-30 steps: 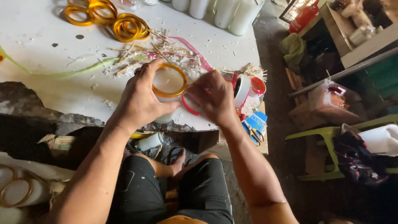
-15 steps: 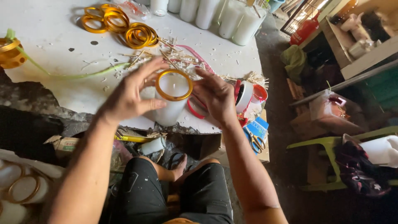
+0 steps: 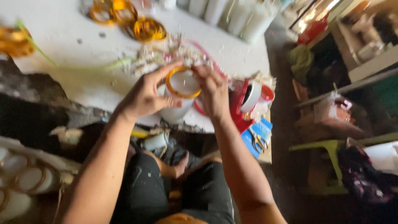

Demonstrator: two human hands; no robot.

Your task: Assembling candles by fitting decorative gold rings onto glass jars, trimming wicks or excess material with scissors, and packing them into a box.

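Our left hand (image 3: 145, 97) and right hand (image 3: 213, 93) both grip a white cup (image 3: 179, 97) with an orange-banded rim — contents unclear — above the white surface (image 3: 74, 45).

Single head-worn view, looking steeply down and forward over the person's own arms and lap at close range. White worktable (image 3: 62, 37) fills the upper left, cluttered floor the right; frame is motion-blurred.

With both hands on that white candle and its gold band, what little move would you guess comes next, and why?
Probably a gentle press to seat the gold band evenly on the top of the white candle. The left hand cups the candle's side with fingers on the band's rim, and the right hand pinches the opposite edge. The picture is blurred, so whether the band sits level cannot be told.
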